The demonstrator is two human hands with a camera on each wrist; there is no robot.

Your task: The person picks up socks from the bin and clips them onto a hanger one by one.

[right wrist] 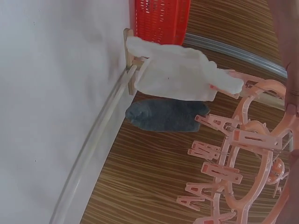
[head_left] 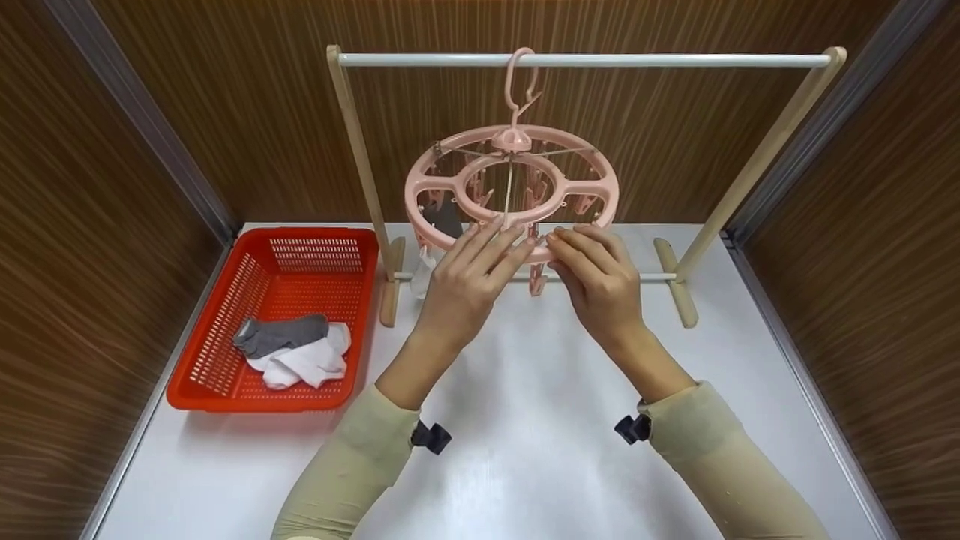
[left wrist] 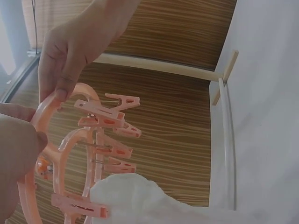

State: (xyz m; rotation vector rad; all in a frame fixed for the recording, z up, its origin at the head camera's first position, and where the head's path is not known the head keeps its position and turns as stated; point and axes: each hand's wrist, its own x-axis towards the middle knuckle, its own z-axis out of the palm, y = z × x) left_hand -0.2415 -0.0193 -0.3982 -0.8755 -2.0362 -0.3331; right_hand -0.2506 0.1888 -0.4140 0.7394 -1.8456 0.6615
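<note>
A pink round clip hanger (head_left: 592, 187) hangs by its hook from the white rail. On the near side of its ring, my left hand (head_left: 466, 281) grips the rim, fingers on top and thumb at the edge. My right hand (head_left: 600, 281) holds the same rim just to the right, its thumb (left wrist: 63, 91) pressed against the ring. A white sock (right wrist: 175, 72) and a dark grey sock (right wrist: 163, 115) dangle from clips at the ring's left side. Several clothespins (left wrist: 105, 112) hang under the ring with nothing in them.
A red basket (head_left: 367, 300) stands on the white table at the left, with a grey sock (head_left: 285, 335) and white socks (head_left: 307, 365) inside. The drying rack has wooden side posts (head_left: 757, 161) and a white top rail (head_left: 675, 60). Wood-grain panels rise behind and beside it.
</note>
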